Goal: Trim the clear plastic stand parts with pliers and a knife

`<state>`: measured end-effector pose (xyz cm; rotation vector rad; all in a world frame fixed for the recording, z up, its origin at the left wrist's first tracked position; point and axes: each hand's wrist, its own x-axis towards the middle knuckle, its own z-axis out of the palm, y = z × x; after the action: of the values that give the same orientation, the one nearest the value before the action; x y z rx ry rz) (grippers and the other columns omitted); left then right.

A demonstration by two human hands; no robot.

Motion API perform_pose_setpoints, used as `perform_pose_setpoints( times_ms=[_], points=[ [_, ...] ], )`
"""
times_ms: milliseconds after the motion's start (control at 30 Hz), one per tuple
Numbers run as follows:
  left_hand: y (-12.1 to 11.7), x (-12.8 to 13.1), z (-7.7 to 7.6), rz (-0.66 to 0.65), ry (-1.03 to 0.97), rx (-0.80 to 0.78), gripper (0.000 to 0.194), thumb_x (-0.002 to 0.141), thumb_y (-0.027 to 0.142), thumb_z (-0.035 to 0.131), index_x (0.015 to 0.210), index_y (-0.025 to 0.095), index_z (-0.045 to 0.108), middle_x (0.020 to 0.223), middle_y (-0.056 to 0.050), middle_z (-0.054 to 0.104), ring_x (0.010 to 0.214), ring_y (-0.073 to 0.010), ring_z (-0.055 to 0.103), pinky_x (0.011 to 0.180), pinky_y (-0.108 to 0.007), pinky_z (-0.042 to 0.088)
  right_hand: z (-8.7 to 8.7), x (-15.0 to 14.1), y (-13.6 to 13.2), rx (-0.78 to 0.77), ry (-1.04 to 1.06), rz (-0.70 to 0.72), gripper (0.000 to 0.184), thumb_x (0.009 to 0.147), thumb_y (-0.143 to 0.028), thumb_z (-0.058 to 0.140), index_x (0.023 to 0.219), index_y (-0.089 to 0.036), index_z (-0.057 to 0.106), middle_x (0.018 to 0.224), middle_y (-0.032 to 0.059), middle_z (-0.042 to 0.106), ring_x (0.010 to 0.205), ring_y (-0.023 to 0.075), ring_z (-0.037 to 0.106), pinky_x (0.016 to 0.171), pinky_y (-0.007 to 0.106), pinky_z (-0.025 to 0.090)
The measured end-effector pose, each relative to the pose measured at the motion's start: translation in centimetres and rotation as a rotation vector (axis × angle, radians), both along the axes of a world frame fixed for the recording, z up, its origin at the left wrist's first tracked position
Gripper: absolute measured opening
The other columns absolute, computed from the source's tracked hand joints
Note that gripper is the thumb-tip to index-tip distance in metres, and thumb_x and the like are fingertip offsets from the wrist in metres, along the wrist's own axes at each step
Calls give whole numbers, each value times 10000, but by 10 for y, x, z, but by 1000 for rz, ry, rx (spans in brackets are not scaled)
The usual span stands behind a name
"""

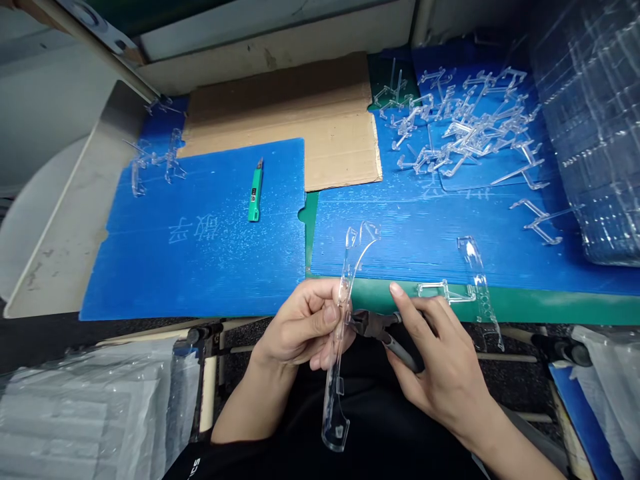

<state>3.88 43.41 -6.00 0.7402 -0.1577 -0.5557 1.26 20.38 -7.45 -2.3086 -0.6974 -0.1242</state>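
black top [380, 433], white lettering by the sleeve [194, 465], bare hands [305, 327]

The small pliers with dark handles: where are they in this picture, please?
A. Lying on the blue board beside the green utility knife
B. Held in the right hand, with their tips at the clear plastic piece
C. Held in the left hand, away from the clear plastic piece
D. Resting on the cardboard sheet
B. The right hand grips the dark-handled pliers, and their tips reach the clear plastic piece held in the left hand.
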Motion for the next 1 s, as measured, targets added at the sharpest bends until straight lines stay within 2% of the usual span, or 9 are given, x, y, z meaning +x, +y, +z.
perform_pose_setpoints(
  times_ms=[200, 500, 667, 733, 833, 900, 1000],
  points=[
    [0, 1, 2, -18, 37, 41, 285, 1075, 372, 645, 884, 164, 609, 525, 26, 583, 285, -16, 293, 367, -119, 311, -2, -2, -2, -4, 56, 20, 880, 1055, -178, 631, 1792, -297, 165, 1131, 114, 600, 1010, 291, 563, 918, 491, 552],
    [-2, -2, 3, -33, 61, 42, 244, 1075, 355, 641, 923, 165, 623, 529, 24, 587, 290, -25, 307, 351, -115, 287, -5, -4, -5, -9, 67, 36, 857, 1096, -225, 636, 1794, -299, 145, 992, 59, 578, 881, 246, 536, 848, 410, 521],
    [-5, -5, 1, -9, 18, 73, 265, 1082, 384, 631, 924, 172, 614, 527, 30, 577, 291, -31, 327, 340, -126, 258, -13, -2, -5, 83, 58, 14, 810, 1092, -194, 628, 1781, -337, 226, 930, 32, 567, 813, 222, 535, 763, 361, 515],
    [-6, -6, -1, 92, -53, 179, 246, 1077, 381, 649, 939, 178, 628, 555, 23, 605, 320, -43, 393, 363, -138, 299, -12, -1, -5, 182, 155, -7, 755, 1091, -237, 646, 1757, -350, 310, 972, 39, 628, 843, 218, 598, 786, 360, 557],
    [-7, -6, -1, 273, -167, 401, 238, 1065, 354, 685, 909, 179, 644, 632, -10, 679, 414, -74, 537, 450, -176, 417, -3, -1, -7, 344, 442, -17, 645, 1099, -332, 642, 1706, -372, 428, 1107, 51, 733, 945, 224, 710, 900, 392, 626],
    [-7, -7, 1, 327, -217, 482, 228, 1064, 331, 690, 899, 178, 652, 669, -21, 708, 449, -84, 575, 482, -197, 442, 5, -4, -12, 372, 617, 1, 606, 1105, -390, 621, 1690, -386, 461, 1147, 52, 764, 975, 238, 750, 940, 440, 651],
    [-5, -7, 3, 331, -258, 520, 205, 1071, 305, 681, 906, 183, 665, 682, -18, 720, 456, -81, 578, 495, -208, 438, 17, -11, -22, 335, 764, 19, 605, 1110, -450, 594, 1696, -412, 445, 1249, 72, 775, 1064, 281, 779, 946, 511, 677]
  ],
)
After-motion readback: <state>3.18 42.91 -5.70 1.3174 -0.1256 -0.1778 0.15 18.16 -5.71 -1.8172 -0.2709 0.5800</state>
